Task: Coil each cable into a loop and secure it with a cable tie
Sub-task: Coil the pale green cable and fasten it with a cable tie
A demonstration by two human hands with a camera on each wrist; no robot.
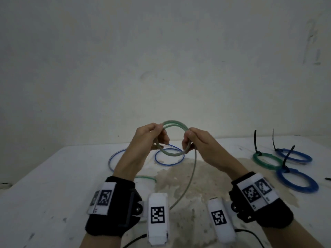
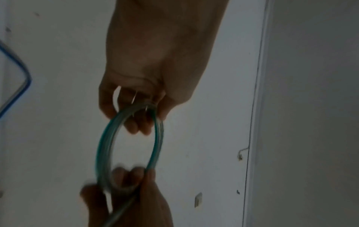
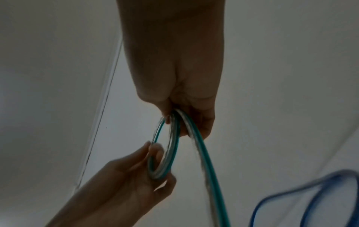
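Observation:
A green cable (image 1: pixel 172 154) is wound into a small coil of a few turns, held up above the white table (image 1: pixel 53 185). My left hand (image 1: pixel 152 138) grips the coil's left side, my right hand (image 1: pixel 193 140) grips its right side. In the left wrist view the green coil (image 2: pixel 104 142) spans between both hands. The right wrist view shows the same coil (image 3: pixel 170 153), with a loose tail (image 3: pixel 204 161) running down from my right hand. That tail (image 1: pixel 189 179) hangs toward the table's near edge.
A loose blue cable (image 1: pixel 168 164) lies in loops on the table behind my hands. At the right lie a tied green coil (image 1: pixel 265 161) and two tied blue coils (image 1: pixel 295 155) (image 1: pixel 297 180), each with a black cable tie (image 1: pixel 256 142). A stained patch (image 1: pixel 197 176) marks the table's middle.

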